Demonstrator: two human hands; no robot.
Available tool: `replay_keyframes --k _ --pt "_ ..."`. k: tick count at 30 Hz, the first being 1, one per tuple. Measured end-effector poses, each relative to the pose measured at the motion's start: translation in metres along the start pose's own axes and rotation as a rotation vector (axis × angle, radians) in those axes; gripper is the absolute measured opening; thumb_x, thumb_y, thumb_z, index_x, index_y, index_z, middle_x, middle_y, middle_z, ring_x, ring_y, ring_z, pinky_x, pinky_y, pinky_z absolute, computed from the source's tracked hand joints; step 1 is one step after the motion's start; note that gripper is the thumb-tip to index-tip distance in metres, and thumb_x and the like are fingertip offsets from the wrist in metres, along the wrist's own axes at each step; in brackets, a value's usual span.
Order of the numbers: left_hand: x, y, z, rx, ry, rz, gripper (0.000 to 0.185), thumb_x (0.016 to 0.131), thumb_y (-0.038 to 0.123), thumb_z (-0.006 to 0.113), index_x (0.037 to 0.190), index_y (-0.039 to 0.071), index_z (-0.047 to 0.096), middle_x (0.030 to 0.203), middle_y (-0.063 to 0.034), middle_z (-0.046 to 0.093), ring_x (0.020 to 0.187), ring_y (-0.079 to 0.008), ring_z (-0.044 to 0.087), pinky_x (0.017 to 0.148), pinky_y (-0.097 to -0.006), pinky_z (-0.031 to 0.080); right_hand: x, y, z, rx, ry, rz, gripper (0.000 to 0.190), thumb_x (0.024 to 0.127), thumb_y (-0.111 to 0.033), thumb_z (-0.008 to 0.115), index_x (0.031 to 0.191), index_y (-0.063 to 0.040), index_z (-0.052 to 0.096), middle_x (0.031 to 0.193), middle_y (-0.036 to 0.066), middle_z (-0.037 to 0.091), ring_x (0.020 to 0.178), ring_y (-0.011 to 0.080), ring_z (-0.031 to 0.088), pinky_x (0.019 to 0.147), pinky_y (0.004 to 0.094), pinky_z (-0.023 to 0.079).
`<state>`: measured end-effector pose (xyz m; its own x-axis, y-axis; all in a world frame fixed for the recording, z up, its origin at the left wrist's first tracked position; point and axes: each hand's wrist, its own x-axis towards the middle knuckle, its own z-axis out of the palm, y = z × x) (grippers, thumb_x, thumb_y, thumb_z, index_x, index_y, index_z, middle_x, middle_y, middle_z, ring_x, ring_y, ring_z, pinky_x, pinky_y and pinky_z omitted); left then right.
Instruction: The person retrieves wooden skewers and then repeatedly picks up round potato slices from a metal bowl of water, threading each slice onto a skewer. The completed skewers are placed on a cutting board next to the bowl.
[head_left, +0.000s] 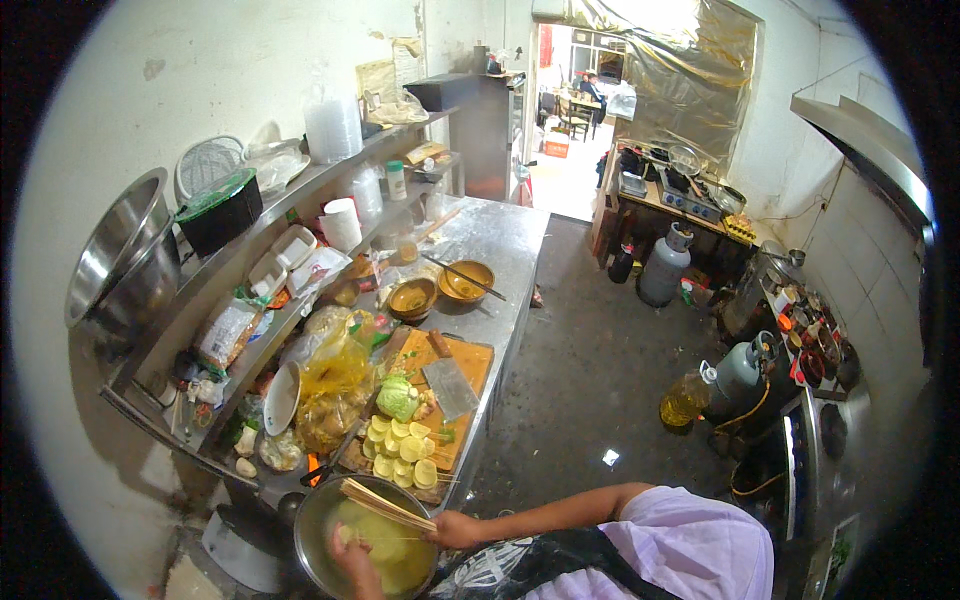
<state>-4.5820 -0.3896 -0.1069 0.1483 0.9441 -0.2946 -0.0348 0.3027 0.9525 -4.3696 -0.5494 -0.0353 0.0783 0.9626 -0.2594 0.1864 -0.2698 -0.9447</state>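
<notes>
My right hand (454, 529) grips a bundle of bamboo skewers (384, 504) that slants over the rim of a metal basin (306, 517). A single thin skewer runs from that hand toward my left hand (352, 559). Over the basin, my left hand pinches a pale yellow slice (346, 534), probably potato, at the skewer's far end. Cloudy liquid with more pale slices (394, 551) fills the basin. Just beyond it, several skewered yellow slices (401, 448) lie stacked on a wooden cutting board (480, 360). How far the skewer pierces the held slice is too small to tell.
On the board lie a cleaver (451, 388) and part of a cabbage (397, 397). Yellow plastic bags (334, 397) and two brown bowls (465, 281) (412, 298) sit on the steel table (517, 225). Gas cylinders (665, 266) and an oil jug (684, 401) stand on the floor.
</notes>
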Motion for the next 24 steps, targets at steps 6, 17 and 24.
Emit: replay_keyframes --k 6,17,24 --pt "-0.036 0.042 0.030 0.101 -0.008 0.041 0.045 0.086 -0.008 0.044 0.128 0.005 0.053 0.111 -0.0083 0.057 0.066 -0.0118 0.052 0.051 -0.0232 0.044 0.010 0.018 0.008 -0.083 0.042 -0.089 0.025 0.088 -0.026 0.059 0.082 -0.002 0.061 0.058 0.011 0.058 0.053 0.0215 0.056 0.052 0.0384 0.046" --pt "-0.042 0.019 0.044 0.018 -0.108 0.038 0.050 0.083 -0.008 0.043 0.132 0.005 0.048 0.084 -0.0063 0.058 0.055 -0.0114 0.051 0.049 -0.0258 0.046 0.018 -0.026 0.008 -0.076 -0.046 0.044 0.028 0.092 -0.029 0.057 0.081 -0.003 0.058 0.060 0.004 0.054 0.057 0.0150 0.052 0.053 0.0321 0.044" --pt "-0.033 0.038 0.034 -0.029 -0.057 0.027 0.039 0.084 -0.006 0.043 0.121 0.001 0.053 0.086 -0.0031 0.059 0.061 -0.0099 0.052 0.053 -0.0237 0.046 0.026 0.011 0.018 -0.115 -0.048 -0.072 0.028 0.091 -0.029 0.058 0.085 -0.002 0.059 0.059 0.005 0.054 0.056 0.0143 0.053 0.054 0.0330 0.046"
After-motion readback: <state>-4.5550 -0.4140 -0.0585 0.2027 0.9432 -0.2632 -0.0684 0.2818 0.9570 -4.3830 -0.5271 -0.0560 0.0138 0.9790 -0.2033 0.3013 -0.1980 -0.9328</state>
